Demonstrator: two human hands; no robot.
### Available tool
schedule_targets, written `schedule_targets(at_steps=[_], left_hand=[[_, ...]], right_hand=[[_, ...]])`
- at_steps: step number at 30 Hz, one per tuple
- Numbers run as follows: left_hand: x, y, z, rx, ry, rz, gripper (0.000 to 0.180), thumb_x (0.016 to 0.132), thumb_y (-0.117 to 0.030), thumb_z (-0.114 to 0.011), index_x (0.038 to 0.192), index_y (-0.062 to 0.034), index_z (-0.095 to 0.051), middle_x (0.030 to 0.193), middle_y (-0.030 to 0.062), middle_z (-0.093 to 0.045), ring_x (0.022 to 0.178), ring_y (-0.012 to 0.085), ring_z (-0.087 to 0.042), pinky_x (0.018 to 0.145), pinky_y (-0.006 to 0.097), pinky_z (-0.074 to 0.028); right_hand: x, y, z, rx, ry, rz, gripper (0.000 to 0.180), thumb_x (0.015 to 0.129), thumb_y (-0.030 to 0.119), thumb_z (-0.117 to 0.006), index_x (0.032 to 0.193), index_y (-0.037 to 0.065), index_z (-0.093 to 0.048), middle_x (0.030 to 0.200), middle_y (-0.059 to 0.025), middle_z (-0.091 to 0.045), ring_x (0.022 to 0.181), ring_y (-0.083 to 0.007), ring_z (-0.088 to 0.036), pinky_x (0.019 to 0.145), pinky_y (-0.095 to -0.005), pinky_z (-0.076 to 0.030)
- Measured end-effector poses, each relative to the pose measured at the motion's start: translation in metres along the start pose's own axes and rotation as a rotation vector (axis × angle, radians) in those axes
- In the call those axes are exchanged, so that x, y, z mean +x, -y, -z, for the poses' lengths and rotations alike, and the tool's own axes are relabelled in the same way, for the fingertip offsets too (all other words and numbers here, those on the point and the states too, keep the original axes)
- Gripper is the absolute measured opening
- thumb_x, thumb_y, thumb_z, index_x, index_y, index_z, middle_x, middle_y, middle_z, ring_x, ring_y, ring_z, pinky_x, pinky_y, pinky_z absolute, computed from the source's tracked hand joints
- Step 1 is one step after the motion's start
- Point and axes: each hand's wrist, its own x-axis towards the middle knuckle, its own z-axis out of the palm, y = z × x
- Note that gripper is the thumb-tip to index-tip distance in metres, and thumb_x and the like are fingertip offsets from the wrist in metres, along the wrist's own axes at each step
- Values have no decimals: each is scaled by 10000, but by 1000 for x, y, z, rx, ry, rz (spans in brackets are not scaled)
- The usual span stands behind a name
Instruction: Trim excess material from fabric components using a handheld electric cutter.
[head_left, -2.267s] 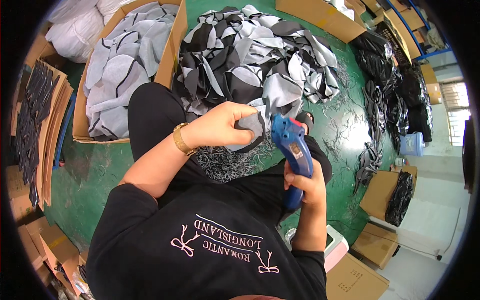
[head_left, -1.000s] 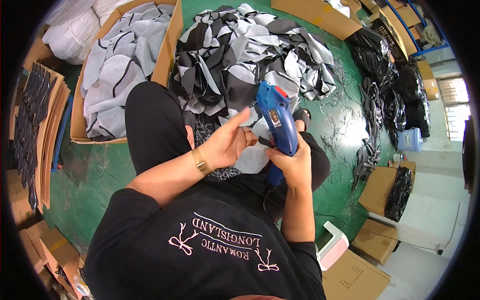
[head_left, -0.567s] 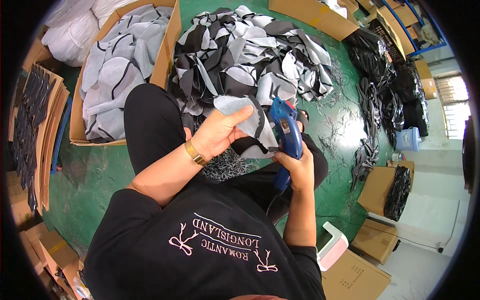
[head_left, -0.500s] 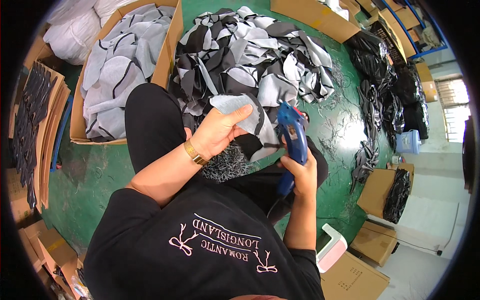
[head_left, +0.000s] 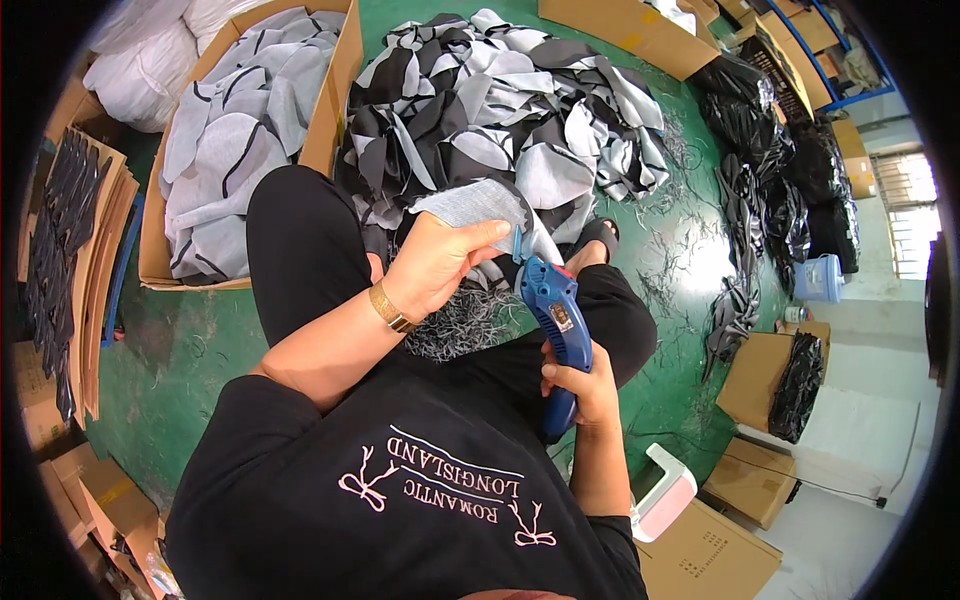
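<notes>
My left hand (head_left: 437, 262), with a gold watch on the wrist, pinches a grey and black fabric piece (head_left: 468, 206), thumb laid over its light side. Wrapped round the grip of blue electric scissors (head_left: 562, 330) is my right hand (head_left: 592, 388). The blade end of the scissors meets the right edge of the fabric piece. Below the piece, between my legs, lies a heap of thin fabric trimmings (head_left: 462, 325). Just beyond my hands spreads a large pile of grey and black fabric pieces (head_left: 490, 95).
A cardboard box (head_left: 322, 140) full of grey pieces stands beside my left knee. Black plastic bags (head_left: 742, 115) line the right side, near a pale blue bucket (head_left: 820, 280). A pink and white stool (head_left: 665, 500) sits at my right. Loose trimmings litter the green floor (head_left: 690, 245).
The electric scissors have moved left and nearer to me, their blades now at the fabric's edge. The fabric piece has turned and lies flatter; my left hand has barely shifted.
</notes>
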Motion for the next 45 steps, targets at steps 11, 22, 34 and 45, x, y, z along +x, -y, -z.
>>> schedule_targets(at_steps=[11,22,34,45], left_hand=[[-5,-11,2,221,34,-44,276,839,-20,-649,1111,14,-619,1014,59,-668,898,126,-634,790,269,-515],[-7,-31,-1,651,212,-142,211,812,-9,-576,1009,24,-646,919,6,-666,825,78,-593,754,244,-483],[-4,-17,7,192,110,166,285,827,-12,-653,1111,-27,-635,988,19,-673,848,76,-629,713,215,-506],[-19,11,-3,180,212,193,308,856,-61,-644,1157,-90,-584,1047,3,-643,914,82,-618,743,224,-506]], right_hand=[[2,18,-2,-68,9,25,322,640,43,-669,928,-64,-572,709,-75,-558,543,-163,-557,500,-285,-485],[-3,48,6,-222,1,-22,303,643,-15,-648,935,-56,-580,730,-72,-579,546,-154,-568,502,-278,-491],[29,50,-5,25,-37,204,349,689,58,-696,990,-57,-563,758,-76,-577,573,-164,-566,542,-274,-480],[61,66,-42,-342,-227,385,355,669,125,-802,924,-11,-595,760,-25,-605,655,-86,-561,604,-234,-461]])
